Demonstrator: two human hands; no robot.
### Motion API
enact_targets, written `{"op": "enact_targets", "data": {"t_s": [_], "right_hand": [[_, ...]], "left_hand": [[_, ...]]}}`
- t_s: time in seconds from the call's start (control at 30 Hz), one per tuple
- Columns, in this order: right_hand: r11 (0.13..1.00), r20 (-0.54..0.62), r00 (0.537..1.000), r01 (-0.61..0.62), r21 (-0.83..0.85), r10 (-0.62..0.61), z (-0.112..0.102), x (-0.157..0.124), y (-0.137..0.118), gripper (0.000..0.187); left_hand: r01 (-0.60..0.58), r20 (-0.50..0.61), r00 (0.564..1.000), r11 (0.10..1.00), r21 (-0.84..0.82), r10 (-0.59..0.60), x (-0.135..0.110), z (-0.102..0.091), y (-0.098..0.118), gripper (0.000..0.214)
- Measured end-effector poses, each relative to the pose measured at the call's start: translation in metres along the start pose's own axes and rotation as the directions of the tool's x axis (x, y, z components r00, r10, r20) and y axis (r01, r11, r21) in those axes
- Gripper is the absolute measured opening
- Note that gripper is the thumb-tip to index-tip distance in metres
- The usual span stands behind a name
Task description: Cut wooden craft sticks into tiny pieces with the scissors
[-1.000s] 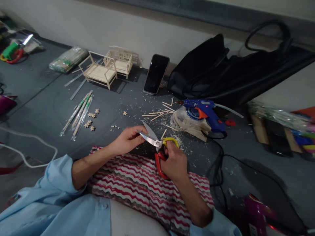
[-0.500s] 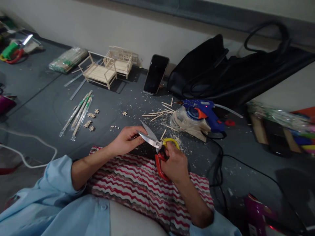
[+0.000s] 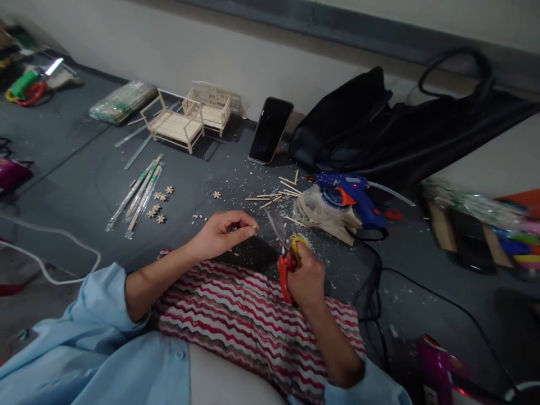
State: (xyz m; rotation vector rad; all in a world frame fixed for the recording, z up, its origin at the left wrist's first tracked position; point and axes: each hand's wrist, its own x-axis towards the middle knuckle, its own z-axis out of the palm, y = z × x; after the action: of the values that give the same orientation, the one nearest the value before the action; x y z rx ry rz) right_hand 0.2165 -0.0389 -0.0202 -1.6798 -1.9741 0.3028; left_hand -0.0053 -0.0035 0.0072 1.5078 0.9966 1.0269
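Note:
My left hand (image 3: 223, 236) is closed in a pinch, with a tiny pale piece showing at the fingertips, too small to make out well. To its right, my right hand (image 3: 307, 275) grips scissors (image 3: 285, 270) with one red and one yellow handle loop. The blades are together, pointing up and left, apart from the left hand. Beyond them lie several thin wooden sticks (image 3: 270, 197) among pale shavings. Small wooden flower shapes (image 3: 160, 197) sit to the left, and a single wooden flower (image 3: 216, 194) lies nearer the middle.
Two miniature wooden furniture frames (image 3: 177, 126) stand at the back beside a propped phone (image 3: 270, 130). A blue glue gun (image 3: 350, 191) rests on a clear plastic container (image 3: 310, 207), its black cable (image 3: 422, 275) trailing right. Wrapped sticks (image 3: 137, 194) lie left; a black bag (image 3: 358, 124) leans on the wall.
The scissor blades have shut and moved right with my right hand, away from my left fingers. My left hand has shifted slightly right, and its fingertips now show in a pinch.

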Motion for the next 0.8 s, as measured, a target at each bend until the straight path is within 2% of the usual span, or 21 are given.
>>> {"op": "enact_targets", "data": {"t_s": [0.37,0.57,0.8], "right_hand": [[0.99,0.073,0.995,0.078,-0.117,-0.07,-0.003,-0.001,-0.013,0.011],[0.991,0.1,0.992,0.087,-0.102,-0.076,-0.004,-0.001,-0.012,0.012],[0.985,0.079,0.994,0.088,-0.146,-0.077,-0.002,-0.003,-0.013,0.009]], "left_hand": [[-0.016,-0.024,1.0,1.0,-0.023,0.015,-0.001,0.002,-0.008,0.016],[-0.047,-0.048,0.998,0.997,0.056,0.05,-0.003,0.003,-0.007,0.013],[-0.133,-0.076,0.986,0.98,0.151,0.146,-0.002,0.002,-0.004,0.012]]}}
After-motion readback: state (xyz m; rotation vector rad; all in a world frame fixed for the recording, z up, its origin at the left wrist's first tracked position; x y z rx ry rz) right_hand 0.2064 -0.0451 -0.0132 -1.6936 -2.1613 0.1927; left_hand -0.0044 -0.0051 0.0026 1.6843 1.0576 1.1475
